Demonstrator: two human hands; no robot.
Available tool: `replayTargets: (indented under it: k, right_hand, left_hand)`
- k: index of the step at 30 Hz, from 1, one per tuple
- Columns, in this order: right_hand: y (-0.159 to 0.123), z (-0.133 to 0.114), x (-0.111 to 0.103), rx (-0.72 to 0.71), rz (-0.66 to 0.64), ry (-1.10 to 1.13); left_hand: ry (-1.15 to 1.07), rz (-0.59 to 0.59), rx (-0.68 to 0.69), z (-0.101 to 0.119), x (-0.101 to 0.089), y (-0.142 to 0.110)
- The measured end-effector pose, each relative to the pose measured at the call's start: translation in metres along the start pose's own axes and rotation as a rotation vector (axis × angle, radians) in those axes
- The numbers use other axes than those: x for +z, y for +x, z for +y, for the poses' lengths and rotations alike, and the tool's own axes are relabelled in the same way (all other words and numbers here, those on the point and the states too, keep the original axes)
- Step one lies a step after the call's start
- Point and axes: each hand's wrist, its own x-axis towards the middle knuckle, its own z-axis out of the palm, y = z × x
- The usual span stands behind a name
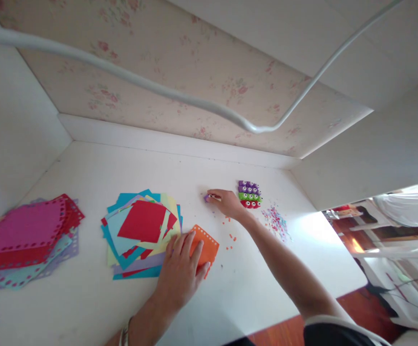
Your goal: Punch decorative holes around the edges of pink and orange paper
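Nearer, the left hand (pixel 180 264) lay spread on orange paper (pixel 209 241); farther off, the right hand (pixel 227 202) pinched a purple punch (pixel 206 198).

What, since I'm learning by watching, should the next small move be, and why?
Perhaps bring the small purple piece in the right hand to the orange sheet: the left hand rests on it, holes line its far edge, and orange scraps lie nearby.

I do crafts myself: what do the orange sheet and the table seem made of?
Orange sheet: matt paper or thin card, going by its punched edge holes.
Table: probably laminate or painted board, smooth and slightly glossy; light glares off its right side.
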Motion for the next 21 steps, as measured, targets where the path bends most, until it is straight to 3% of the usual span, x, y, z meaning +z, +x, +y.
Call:
replayTargets:
  k: [4, 8, 14, 21]
  right_hand:
    - [-0.071, 0.0, 0.003, 0.112, 0.065, 0.144]
    - [-0.117, -0.006, 0.012, 0.263, 0.202, 0.53]
    - [-0.146, -0.016, 0.031, 0.323, 0.355, 0.629]
    - [-0.164, -0.017, 0.037, 0.287, 0.321, 0.613]
  left_hand:
    - [-0.008, -0.036, -0.018, 0.002, -0.005, 0.002]
    - [-0.08, -0.05, -0.046, 0.001, -0.005, 0.003]
    - [-0.127, -0.051, -0.115, -0.004, 0.002, 0.003]
    - [-0.125, -0.062, -0.146, -0.003, -0.005, 0.006]
